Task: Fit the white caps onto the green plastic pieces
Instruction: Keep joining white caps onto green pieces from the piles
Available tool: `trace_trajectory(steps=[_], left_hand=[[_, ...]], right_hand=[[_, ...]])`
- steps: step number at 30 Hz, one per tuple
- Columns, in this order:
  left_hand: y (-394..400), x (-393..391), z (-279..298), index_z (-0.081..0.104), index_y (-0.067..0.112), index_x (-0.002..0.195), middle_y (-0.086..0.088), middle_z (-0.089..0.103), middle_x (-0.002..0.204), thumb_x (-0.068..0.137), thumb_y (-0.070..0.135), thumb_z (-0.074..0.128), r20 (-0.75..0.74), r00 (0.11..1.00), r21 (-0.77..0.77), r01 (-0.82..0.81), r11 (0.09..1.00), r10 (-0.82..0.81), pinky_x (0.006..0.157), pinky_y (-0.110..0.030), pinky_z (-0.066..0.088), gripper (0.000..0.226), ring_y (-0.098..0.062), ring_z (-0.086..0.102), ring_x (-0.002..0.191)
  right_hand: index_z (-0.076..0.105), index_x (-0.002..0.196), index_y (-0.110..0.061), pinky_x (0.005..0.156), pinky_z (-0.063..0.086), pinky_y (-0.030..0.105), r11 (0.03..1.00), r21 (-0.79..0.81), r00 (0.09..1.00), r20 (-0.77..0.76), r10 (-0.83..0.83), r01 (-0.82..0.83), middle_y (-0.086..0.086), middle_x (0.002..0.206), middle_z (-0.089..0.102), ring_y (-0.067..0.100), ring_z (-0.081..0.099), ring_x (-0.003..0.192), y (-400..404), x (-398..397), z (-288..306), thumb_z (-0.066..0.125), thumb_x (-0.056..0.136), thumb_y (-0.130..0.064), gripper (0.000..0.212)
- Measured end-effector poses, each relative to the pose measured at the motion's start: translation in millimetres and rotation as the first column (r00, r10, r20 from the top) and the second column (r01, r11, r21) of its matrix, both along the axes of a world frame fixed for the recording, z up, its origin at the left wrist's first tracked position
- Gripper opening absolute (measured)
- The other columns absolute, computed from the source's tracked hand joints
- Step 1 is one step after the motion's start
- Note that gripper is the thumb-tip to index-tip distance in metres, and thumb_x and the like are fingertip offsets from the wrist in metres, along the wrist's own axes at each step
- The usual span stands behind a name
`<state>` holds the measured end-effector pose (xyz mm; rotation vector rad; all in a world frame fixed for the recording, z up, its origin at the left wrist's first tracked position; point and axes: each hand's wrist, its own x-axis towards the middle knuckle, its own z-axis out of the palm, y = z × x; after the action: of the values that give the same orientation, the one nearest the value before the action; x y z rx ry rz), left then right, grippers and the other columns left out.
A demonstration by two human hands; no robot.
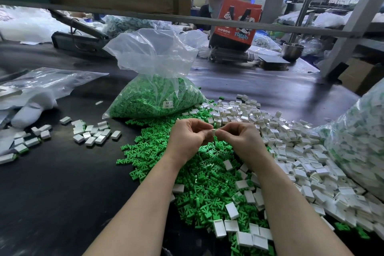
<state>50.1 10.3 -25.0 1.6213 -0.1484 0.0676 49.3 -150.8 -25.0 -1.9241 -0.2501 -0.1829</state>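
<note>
My left hand [188, 138] and my right hand [239, 139] meet fingertip to fingertip above the table, both pinching one small white cap [213, 132] between them. Whether a green piece sits inside it is hidden by my fingers. Beneath my hands spreads a heap of loose green plastic pieces [199, 181]. A large pile of white caps [291, 147] lies to the right. Several assembled white-capped pieces [93, 133] lie scattered at the left.
A clear bag full of green pieces [155, 97] stands behind the heap. A bulging bag of pieces [357, 137] sits at the right edge. Empty plastic bags [37, 89] lie at the left. Across the dark table a person [214, 0] sits behind a red bag [236, 23].
</note>
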Motion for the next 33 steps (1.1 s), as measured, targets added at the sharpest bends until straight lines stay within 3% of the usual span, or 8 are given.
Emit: trace_trajectory(steps=[4,11,14,17,21,26,33], left_hand=[[-0.4,0.2,1.4,0.071,0.001,0.088,-0.021,0.073,0.085,0.083,-0.003,0.071,-0.023,1.0,-0.079,-0.001,0.997,0.0,0.075,-0.034,0.061,0.007,-0.029,0.072,0.075],[5.8,0.5,3.4,0.07,0.003,0.091,-0.014,0.074,0.081,0.085,-0.001,0.07,-0.016,0.998,-0.04,0.053,0.998,-0.054,0.066,-0.023,0.058,0.007,-0.019,0.072,0.071],[5.5,-0.3,4.2,0.07,0.005,0.092,-0.01,0.074,0.079,0.085,0.002,0.071,-0.039,0.997,-0.067,0.061,0.996,-0.063,0.063,-0.022,0.057,0.008,-0.017,0.071,0.071],[4.3,-1.1,5.9,0.071,0.009,0.091,-0.003,0.074,0.077,0.084,0.008,0.072,-0.06,0.997,-0.152,0.04,0.988,-0.049,0.059,-0.018,0.053,0.007,-0.011,0.07,0.07],[3.2,-3.1,9.8,0.074,0.019,0.085,0.009,0.074,0.076,0.079,0.02,0.076,-0.041,0.999,-0.174,0.012,0.985,-0.02,0.06,-0.008,0.046,0.007,0.005,0.065,0.069],[-1.0,-4.9,13.5,0.075,0.021,0.085,0.001,0.077,0.084,0.067,0.033,0.077,-0.047,0.997,-0.214,0.053,0.975,-0.064,0.079,-0.02,0.041,0.022,-0.002,0.07,0.085],[-1.4,-2.8,11.4,0.076,0.015,0.088,0.003,0.071,0.074,0.077,0.021,0.079,-0.018,0.998,-0.181,0.05,0.982,-0.054,0.063,-0.008,0.048,0.012,-0.003,0.068,0.071]], right_hand=[[0.074,0.075,-0.024,0.068,0.054,0.016,0.996,0.084,0.999,-0.006,0.034,-0.033,-0.003,0.074,0.074,0.007,0.068,0.069,-1.1,-0.7,-0.2,0.076,0.083,-0.014,0.013],[0.075,0.078,-0.022,0.072,0.056,0.02,0.992,0.116,0.999,0.009,0.042,-0.043,-0.001,0.077,0.076,0.012,0.07,0.073,-0.4,-0.1,-2.1,0.077,0.081,-0.01,0.013],[0.076,0.081,-0.02,0.07,0.055,0.019,0.986,0.158,0.998,0.0,0.061,-0.061,0.001,0.077,0.076,0.012,0.071,0.072,0.3,-1.1,-0.3,0.077,0.079,-0.021,0.003],[0.074,0.084,-0.016,0.056,0.047,0.013,0.966,0.257,0.999,-0.024,0.049,-0.041,0.004,0.072,0.074,0.005,0.062,0.057,0.4,0.2,-0.3,0.067,0.082,-0.038,0.023],[0.068,0.092,-0.009,0.047,0.04,0.015,0.928,0.37,0.987,-0.125,0.099,-0.046,0.007,0.069,0.07,0.008,0.051,0.051,-1.1,1.3,1.5,0.05,0.095,-0.041,0.037],[0.066,0.103,-0.007,0.049,0.037,0.021,0.914,0.365,0.937,-0.223,0.268,-0.174,0.012,0.076,0.07,0.013,0.053,0.057,5.4,-2.0,3.9,0.042,0.093,-0.055,0.055],[0.064,0.103,-0.004,0.061,0.042,0.025,0.839,0.501,0.912,-0.209,0.353,-0.21,0.013,0.076,0.068,0.019,0.053,0.067,8.5,-2.8,3.8,0.047,0.091,-0.048,0.048]])
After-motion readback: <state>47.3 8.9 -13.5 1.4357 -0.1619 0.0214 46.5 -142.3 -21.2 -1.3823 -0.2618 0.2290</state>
